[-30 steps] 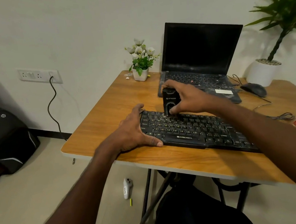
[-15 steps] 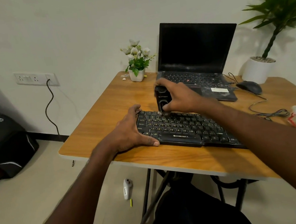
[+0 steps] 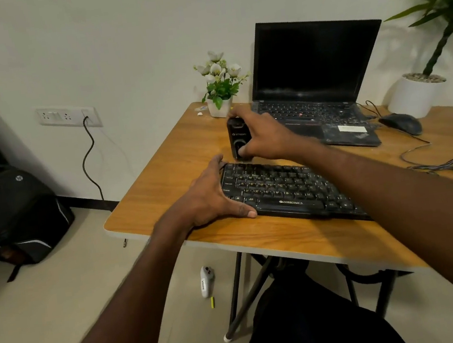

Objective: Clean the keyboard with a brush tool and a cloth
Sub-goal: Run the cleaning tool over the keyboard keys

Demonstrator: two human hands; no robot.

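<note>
While the right hand (image 3: 265, 137) grips the black brush tool (image 3: 238, 138) upright at the keyboard's far-left corner, fingers wrapped over its top and the thumb pressed on its front face, the likeliest slip is the tool working along the back edge instead of into the key rows; whether its bristles touch the keys or the counter (image 3: 163, 185) just behind them cannot be told, since the lower end is hidden by the hand and the keyboard's rim. Pushing hard towards 12 o'clock could also drive the tool into the small white flower pot (image 3: 219, 107), which stands near at 12 o'clock from it, or flick dust at the open laptop (image 3: 314, 79) at 2 o'clock. A loose left hand (image 3: 209, 199) would let the keyboard (image 3: 288, 189) skate on the smooth wood; at present its fingers lie spread apart and fairly straight, clasping the left end with the thumb along the near edge. The keyboard is black, low and wide, with pale legends and a maker's name on the front lip, lying slantwise near the counter's front edge, its right part hidden under the right forearm. No cloth can be made out with certainty
</note>
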